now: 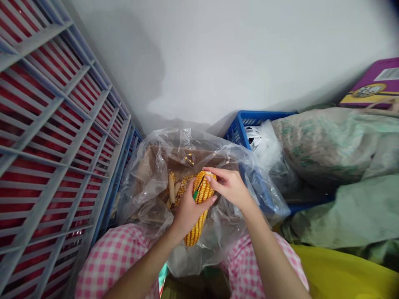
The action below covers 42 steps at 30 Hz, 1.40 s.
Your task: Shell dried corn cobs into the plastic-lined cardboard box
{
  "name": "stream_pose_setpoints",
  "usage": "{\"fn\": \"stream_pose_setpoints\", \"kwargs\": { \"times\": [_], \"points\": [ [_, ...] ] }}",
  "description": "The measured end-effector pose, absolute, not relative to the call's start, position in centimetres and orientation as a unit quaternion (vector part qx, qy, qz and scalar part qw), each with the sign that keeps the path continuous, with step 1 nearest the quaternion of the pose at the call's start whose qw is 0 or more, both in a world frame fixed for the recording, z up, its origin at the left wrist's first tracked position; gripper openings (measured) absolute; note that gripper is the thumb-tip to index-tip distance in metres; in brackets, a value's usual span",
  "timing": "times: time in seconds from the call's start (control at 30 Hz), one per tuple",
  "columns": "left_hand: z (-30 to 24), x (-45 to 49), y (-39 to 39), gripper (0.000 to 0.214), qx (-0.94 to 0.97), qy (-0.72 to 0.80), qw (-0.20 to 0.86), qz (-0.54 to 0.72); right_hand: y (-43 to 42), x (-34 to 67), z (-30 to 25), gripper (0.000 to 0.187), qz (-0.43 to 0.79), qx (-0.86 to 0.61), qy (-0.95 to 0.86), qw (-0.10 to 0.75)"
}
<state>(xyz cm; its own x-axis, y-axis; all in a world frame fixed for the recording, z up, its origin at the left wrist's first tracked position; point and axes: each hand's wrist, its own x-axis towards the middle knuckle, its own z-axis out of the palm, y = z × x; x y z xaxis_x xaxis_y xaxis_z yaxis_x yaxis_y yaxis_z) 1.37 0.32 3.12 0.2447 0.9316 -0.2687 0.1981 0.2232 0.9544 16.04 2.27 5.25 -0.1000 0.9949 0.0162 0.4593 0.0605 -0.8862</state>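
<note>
An ear of yellow corn (204,193) is tilted over a plastic-lined box, its tip pointing away from me. My left hand (190,207) is closed around the ear's middle, thumb across the front. At the tip, my right hand (226,182) grips the corn between thumb and fingers. A thin dark tool with a green end (195,194) lies along the ear beside my left fingers; its kind is not clear. Below, loose kernels (183,187) and a bare cob (172,189) lie in the cardboard box (151,160).
Clear plastic sheeting (134,178) drapes over the box and towards my knees. Slatted crates (62,99) stand close on the left. On the right are a blue basket (238,128), a stuffed sack (321,141) and a purple carton (374,83). A white wall (218,54) rises behind.
</note>
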Motion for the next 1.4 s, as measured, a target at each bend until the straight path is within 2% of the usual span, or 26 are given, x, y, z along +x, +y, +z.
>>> {"fn": "stream_pose_setpoints", "kwargs": {
  "times": [0.1, 0.43, 0.57, 0.7, 0.83, 1.07, 1.4],
  "points": [
    [3.0, 1.3, 0.3, 0.057, 0.542, 0.534, 0.571, 0.308, 2.2, 16.0, 5.2, 0.033, 0.297, -0.565, -0.699, 0.323],
    [2.7, 1.5, 0.1, 0.056, 0.532, 0.524, 0.589, 0.309, 2.2, 15.8, 4.8, 0.039, 0.246, -0.583, -0.732, 0.251],
    [2.8, 1.4, 0.1, 0.06, 0.536, 0.526, 0.583, 0.31, 2.2, 15.8, 5.0, 0.045, 0.274, -0.588, -0.699, 0.3],
    [2.9, 1.2, 0.4, 0.062, 0.532, 0.545, 0.568, 0.31, 2.3, 15.9, 5.1, 0.051, 0.414, -0.589, -0.585, 0.373],
    [3.1, 1.1, 0.6, 0.06, 0.526, 0.535, 0.578, 0.321, 2.4, 16.2, 5.0, 0.043, 0.487, -0.556, -0.563, 0.371],
    [3.4, 1.3, 0.2, 0.055, 0.527, 0.513, 0.596, 0.322, 2.4, 16.3, 4.7, 0.033, 0.403, -0.576, -0.618, 0.352],
    [3.4, 1.2, 0.1, 0.053, 0.496, 0.511, 0.632, 0.306, 2.6, 15.7, 4.2, 0.031, 0.339, -0.608, -0.631, 0.343]
  ]
}}
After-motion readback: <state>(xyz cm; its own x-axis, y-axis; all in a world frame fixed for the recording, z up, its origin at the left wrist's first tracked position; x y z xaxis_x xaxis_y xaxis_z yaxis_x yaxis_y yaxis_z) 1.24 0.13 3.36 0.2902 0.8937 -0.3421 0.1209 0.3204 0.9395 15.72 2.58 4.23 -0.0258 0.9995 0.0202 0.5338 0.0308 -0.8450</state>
